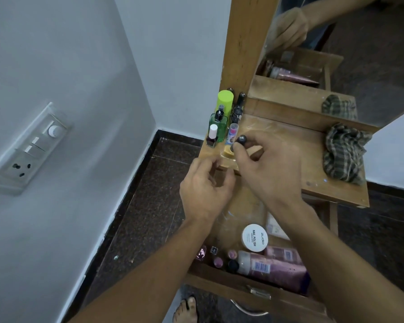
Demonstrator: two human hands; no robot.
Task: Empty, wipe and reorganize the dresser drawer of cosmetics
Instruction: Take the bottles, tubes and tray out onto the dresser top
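The left hand [203, 192] and the right hand [268, 166] are bare. Back from each grip, wrist and forearm are uncovered as far as the lower frame edge. Below the grips, one foot [187, 310] shows uncovered toes; footwear on it cannot be determined.

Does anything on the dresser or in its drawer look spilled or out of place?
Nothing looks spilled. In the open wooden drawer, the pink glittery plastic bottle lies on its side beside upright small bottles. A crumpled checked cloth sits on the wooden dresser top.
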